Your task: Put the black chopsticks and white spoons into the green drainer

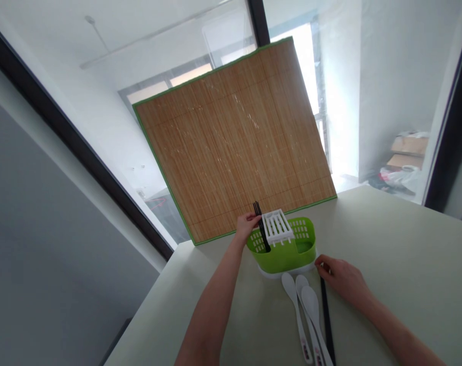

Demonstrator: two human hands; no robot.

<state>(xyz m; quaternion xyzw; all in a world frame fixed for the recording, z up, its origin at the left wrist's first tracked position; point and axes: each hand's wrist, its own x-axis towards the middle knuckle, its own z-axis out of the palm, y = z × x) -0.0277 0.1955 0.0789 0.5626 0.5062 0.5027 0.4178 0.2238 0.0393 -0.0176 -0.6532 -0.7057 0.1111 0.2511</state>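
Left hand (247, 224) holds black chopsticks (263, 236) between fingertips (257, 220)

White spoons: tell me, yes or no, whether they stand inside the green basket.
No, the white spoons lie on the table in front of the green basket.

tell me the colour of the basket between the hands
The basket is bright green, with a white base; the head view shows it best.
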